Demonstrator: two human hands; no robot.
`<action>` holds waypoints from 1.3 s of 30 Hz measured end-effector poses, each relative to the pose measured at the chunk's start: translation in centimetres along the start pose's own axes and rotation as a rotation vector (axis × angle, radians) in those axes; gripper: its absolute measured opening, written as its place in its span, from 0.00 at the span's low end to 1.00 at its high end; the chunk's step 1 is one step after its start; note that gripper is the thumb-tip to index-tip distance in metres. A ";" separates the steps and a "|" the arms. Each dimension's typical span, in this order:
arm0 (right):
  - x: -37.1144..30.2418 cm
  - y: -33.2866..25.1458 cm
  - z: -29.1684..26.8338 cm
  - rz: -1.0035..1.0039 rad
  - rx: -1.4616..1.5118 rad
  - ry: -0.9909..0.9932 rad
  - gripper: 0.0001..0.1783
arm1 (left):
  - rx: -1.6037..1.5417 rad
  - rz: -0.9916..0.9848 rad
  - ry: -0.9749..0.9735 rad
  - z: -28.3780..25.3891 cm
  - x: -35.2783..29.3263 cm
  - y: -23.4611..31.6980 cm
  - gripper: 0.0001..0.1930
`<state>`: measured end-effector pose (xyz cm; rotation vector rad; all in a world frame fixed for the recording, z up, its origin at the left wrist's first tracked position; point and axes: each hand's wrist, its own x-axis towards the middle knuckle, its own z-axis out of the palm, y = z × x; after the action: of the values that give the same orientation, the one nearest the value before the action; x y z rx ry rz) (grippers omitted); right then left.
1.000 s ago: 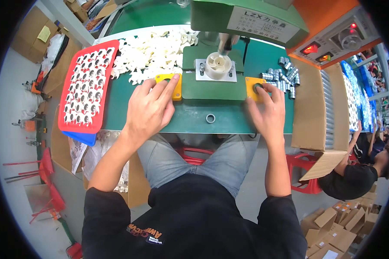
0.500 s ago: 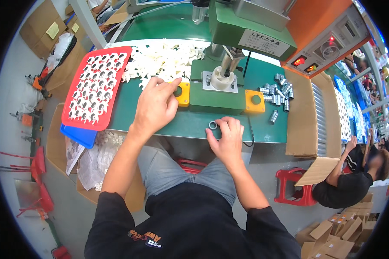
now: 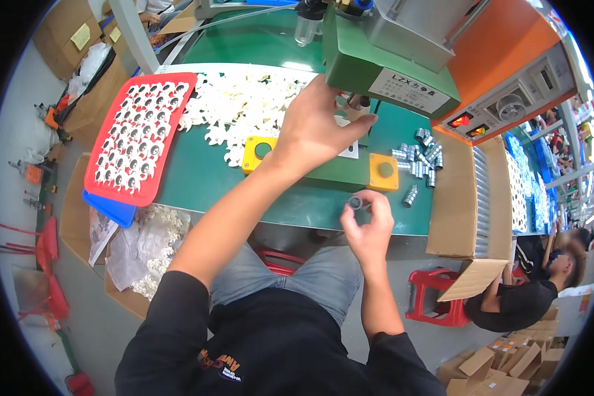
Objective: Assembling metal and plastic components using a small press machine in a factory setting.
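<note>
two hands over the green bench (image 3: 204, 185). right hand (image 3: 368, 228), at 5 o'clock from the press, pinches a small grey metal sleeve (image 3: 355, 202) between thumb and fingertips near the bench's front edge. left hand (image 3: 317, 129) reaches under the green press head (image 3: 383, 63), fingers loosely spread, grip not discernible. white plastic parts (image 3: 237, 109) lie at 10 o'clock.

The right hand (image 3: 369, 231) pinches a small dull-grey metal sleeve (image 3: 355, 202), bright shiny metal sleeves (image 3: 417, 158) lie at its one o'clock, and at ten o'clock matt white plastic pieces (image 3: 241, 109) cover the smooth green tabletop (image 3: 198, 181) beside a glossy red plastic tray (image 3: 138, 135).
</note>
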<state>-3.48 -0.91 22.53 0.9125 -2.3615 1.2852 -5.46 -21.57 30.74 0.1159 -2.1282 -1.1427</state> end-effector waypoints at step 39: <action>-0.9 -2.3 3.9 -0.214 -0.106 -0.430 0.21 | 0.814 -0.336 -0.065 -29.4 -16.9 -9.7 0.15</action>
<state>-1.10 -4.69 21.40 1.4826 -2.5180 0.9450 23.16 -41.38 24.78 0.8356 -2.5711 -0.3743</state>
